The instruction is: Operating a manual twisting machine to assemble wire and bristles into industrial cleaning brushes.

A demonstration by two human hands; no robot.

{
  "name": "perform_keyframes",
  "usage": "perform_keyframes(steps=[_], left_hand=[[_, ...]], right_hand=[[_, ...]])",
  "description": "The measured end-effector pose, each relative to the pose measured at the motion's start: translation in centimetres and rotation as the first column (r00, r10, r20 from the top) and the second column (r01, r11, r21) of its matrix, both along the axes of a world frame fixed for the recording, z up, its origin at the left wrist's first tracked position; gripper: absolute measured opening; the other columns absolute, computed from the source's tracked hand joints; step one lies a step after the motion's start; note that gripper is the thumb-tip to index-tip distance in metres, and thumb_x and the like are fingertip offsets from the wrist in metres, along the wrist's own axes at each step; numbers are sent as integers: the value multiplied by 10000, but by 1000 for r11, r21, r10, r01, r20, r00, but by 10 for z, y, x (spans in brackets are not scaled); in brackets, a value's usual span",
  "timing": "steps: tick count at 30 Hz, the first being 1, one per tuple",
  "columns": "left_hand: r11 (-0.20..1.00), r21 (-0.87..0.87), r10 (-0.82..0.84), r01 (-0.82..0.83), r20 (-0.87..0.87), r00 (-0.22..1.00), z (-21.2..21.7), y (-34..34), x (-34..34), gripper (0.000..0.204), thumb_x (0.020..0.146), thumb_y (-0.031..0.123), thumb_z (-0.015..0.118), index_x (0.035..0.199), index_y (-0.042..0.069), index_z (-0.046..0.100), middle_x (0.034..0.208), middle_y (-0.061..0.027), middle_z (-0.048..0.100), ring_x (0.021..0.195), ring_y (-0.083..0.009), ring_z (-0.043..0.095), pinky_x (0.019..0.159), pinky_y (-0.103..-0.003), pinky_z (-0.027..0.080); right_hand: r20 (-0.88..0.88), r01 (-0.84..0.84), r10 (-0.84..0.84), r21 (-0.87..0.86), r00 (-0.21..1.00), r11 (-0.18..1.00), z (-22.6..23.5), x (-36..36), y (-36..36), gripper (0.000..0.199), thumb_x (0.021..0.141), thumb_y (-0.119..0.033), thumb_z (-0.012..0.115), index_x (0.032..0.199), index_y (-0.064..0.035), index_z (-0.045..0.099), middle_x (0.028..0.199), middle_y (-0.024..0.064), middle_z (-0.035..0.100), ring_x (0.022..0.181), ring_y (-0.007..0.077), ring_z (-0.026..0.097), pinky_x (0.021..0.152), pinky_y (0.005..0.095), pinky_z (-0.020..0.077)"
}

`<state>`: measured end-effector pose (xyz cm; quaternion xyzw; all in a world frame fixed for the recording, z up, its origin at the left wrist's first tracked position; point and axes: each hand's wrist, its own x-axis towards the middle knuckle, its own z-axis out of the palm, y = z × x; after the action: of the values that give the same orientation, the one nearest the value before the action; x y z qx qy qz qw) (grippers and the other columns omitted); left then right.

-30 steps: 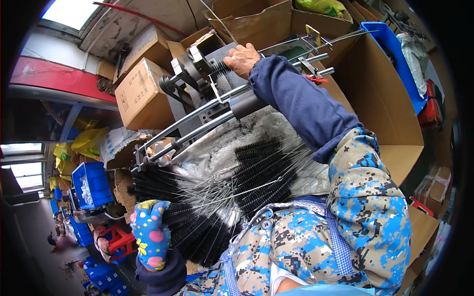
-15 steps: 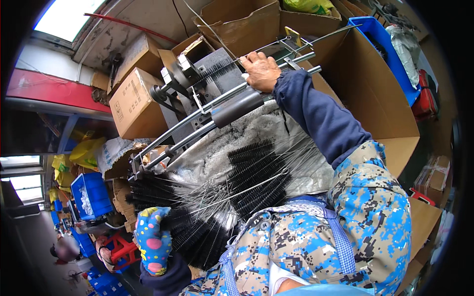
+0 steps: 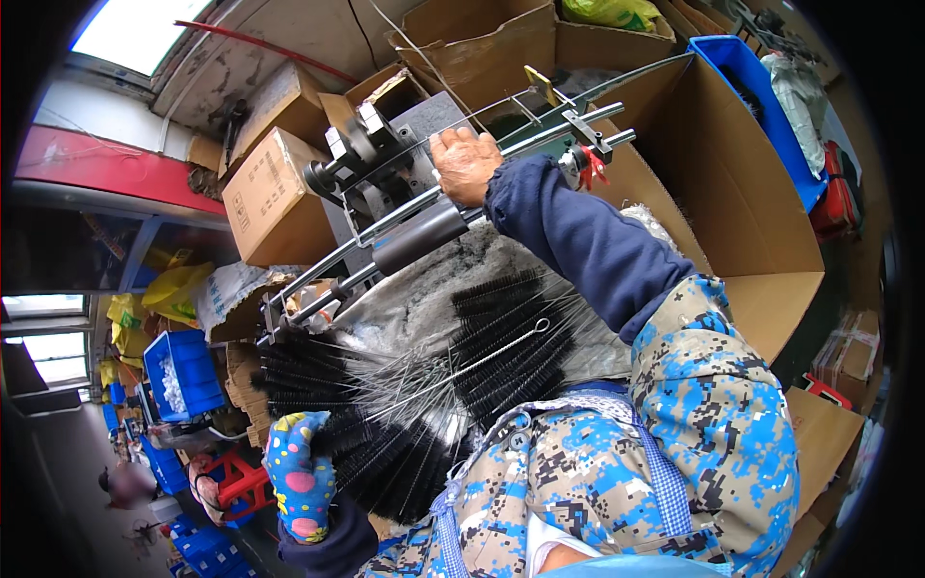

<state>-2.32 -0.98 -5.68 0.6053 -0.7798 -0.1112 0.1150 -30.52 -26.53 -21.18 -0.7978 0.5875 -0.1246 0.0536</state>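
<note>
Blue-gloved left hand by the brushes, right hand at the rails

Left: fingers curled; cannot tell whether clamped on a brush. Right: bare, bent over the metalwork; clasp hidden, cannot tell. Dark cylinder just below the right hand, the nearer one; long axis along the rails, lower left to upper right. Brushes fanned below, nearer the left; one looped wire slants up and right. Grey sheet beneath. Carton beyond, right.
</note>
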Motion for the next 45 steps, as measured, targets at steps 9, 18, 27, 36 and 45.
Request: perform_keyframes(steps=[9, 18, 27, 36, 45], left_hand=[[999, 7, 43, -43, 21, 999, 3, 5, 3, 486, 492, -93, 477, 935, 57, 609, 889, -113, 574, 855, -311, 553, 745, -376, 448], [992, 69, 111, -102, -145, 983, -2, 8, 10, 477, 563, -97, 556, 1016, 43, 609, 876, -113, 594, 806, -282, 592, 736, -329, 466], [998, -59, 24, -31, -111, 994, -12, -24, -5, 565, 580, -102, 574, 1118, 69, 582, 890, -121, 585, 772, -296, 596, 687, -335, 479], [926, -213, 316, -313, -21, 949, 4, 14, 53, 531, 625, -121, 499, 1126, 39, 574, 928, -128, 590, 855, -253, 597, 768, -317, 470], [943, 115, -309, 313, -45, 950, -31, -29, -61, 474, 626, 14, 617, 1092, 49, 536, 828, -127, 569, 714, -323, 573, 626, -403, 473]], right_hand=[[61, -44, 42, 44, 997, 998, 1, 62, 5, 358, 789, -119, 487, 1118, 19, 467, 1111, 155, 528, 1054, 290, 502, 827, 428, 420], [-99, 43, -29, 142, 995, 989, 7, -56, -16, 376, 799, -181, 552, 1130, -25, 462, 1101, 142, 495, 1071, 306, 473, 828, 443, 425], [-242, 168, -203, -159, 949, 973, 16, -102, -49, 253, 784, -158, 581, 1025, -84, 567, 1068, 105, 522, 1065, 287, 468, 825, 435, 425], [-119, -142, 141, 6, 983, 990, 59, -151, 47, 72, 691, -69, 545, 720, -88, 607, 698, 115, 604, 726, 277, 615, 693, 365, 507], [288, -549, 701, -458, 652, 699, 94, 21, 195, 533, 756, -130, 539, 1246, 46, 423, 1012, 233, 524, 764, 280, 578, 655, 394, 493]])
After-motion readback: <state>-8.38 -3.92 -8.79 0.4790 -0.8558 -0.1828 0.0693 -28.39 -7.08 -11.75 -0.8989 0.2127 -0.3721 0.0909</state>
